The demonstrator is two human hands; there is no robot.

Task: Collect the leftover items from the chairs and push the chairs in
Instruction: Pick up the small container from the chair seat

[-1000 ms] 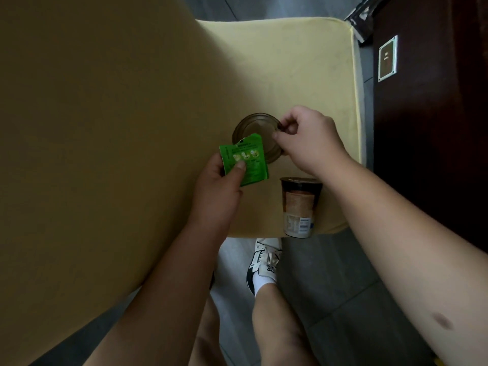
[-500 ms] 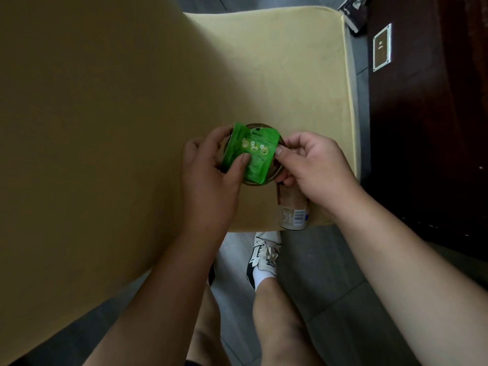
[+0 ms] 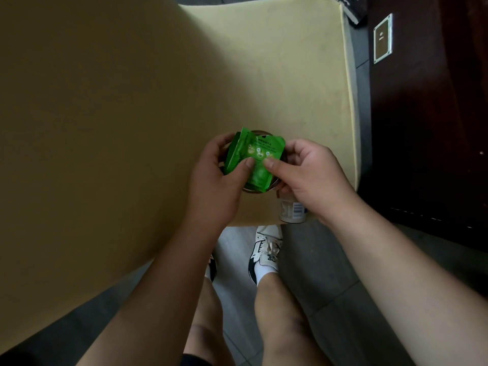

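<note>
Two hands meet over the near right part of a yellow chair seat (image 3: pixel 277 75), and between them they cover most of what they carry. The left hand (image 3: pixel 216 180) curls around a green packet (image 3: pixel 257 161), thumb pressed on its printed face, while the right hand (image 3: pixel 309 175) pinches the same packet from the other side with its thumb just beside the left one. Under the packet only slivers of a round, dark glass dish (image 3: pixel 264 133) show, at its far rim and near edge, so which fingers support it cannot be told. The packet is glossy, creased and folded, bright green with small white icons and tiny print too fine to read. Beneath the right wrist a cup (image 3: pixel 291 211) peeks out at the front edge of the seat; only its pale lower wall with a blue-and-white label is visible. To the right stands dark wooden furniture (image 3: pixel 427 128) bearing a small metal plate (image 3: pixel 383 39). Below, a white sneaker (image 3: pixel 266 247) rests on grey floor.
</note>
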